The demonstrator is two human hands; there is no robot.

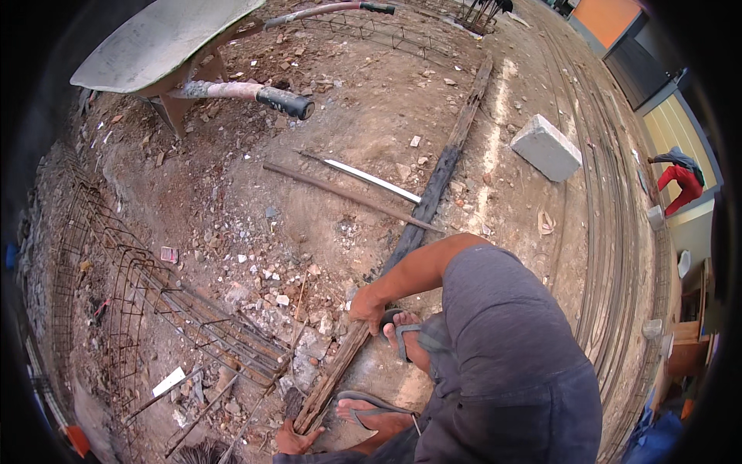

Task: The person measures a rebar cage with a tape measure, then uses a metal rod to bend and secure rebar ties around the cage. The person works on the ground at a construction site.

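Observation:
A long weathered wooden beam (pixel 457 143), dark along its middle, lies slantwise across the dirt. My right hand (pixel 369 308) is closed over it beside my sandalled foot (pixel 407 338). Down at the beam's near end, my left hand (pixel 297 439) has thumb and fingers around the splintered tip, some fingers hidden. A rusty metal bar (pixel 340 192) and a pale metal strip (pixel 375 180) lie with their ends at the beam. My other sandalled foot (pixel 375 412) is next to the near end.
A wheelbarrow (pixel 174 42) stands at the far left. Rebar cages (pixel 166 290) lie left of my hands, among rubble. A pale block (pixel 547 147) sits right of the beam, near long rods (pixel 610 201). Another person in red trousers (pixel 682 188) bends by a wall.

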